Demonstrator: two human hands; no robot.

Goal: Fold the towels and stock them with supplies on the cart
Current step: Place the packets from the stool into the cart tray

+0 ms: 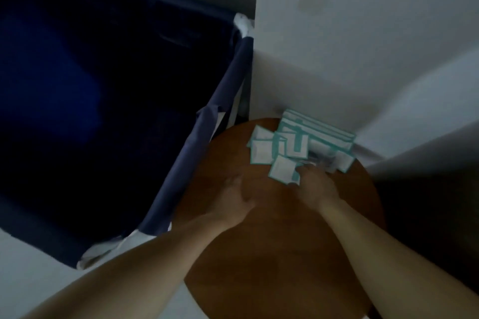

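Round wooden table (285, 241), lower centre of the frame, with a heap of white, teal-edged packets (293, 142) at its far edge. The left hand (233, 194) rests on the tabletop, fingers relaxed. The right hand (316, 184) touches the nearest packet (282, 171); blur hides whether it grips. A dark blue cloth cart bag (103, 85) fills the upper left.

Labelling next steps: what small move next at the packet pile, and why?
Probably close the right hand on the nearest white, teal-edged packet: its fingertips sit at that packet's edge, grip unclear; the left hand rests open on the round brown wooden table.
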